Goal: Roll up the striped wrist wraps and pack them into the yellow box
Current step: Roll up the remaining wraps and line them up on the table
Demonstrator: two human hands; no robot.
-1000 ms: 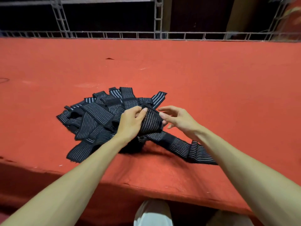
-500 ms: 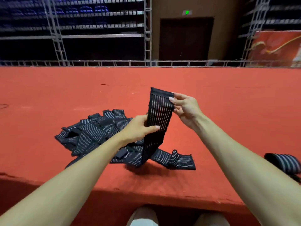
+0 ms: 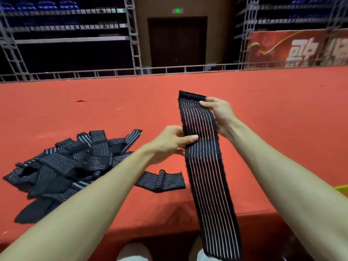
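left grip [image 3: 169, 142]: pinching striped wrap [image 3: 205, 157] mid-length | right grip [image 3: 220, 113]: pinching its far top end | wrap: hanging over near bench [image 3: 282, 119] edge | pile [image 3: 71, 162]: left | yellow box [image 3: 343, 190]: right edge

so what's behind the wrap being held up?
The table shows around the held wrap; directly behind is covered. The left hand has its thumb in front, fingers hidden behind. The right hand pinches the top edge.

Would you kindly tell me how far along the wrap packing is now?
Early. Nothing rolled or packed is visible; of the yellow box only a corner shows. In hand: one striped wrap, unrolled, the right hand pinching its top, the left hand its middle. Remaining: roll it, then the pile on the red table.
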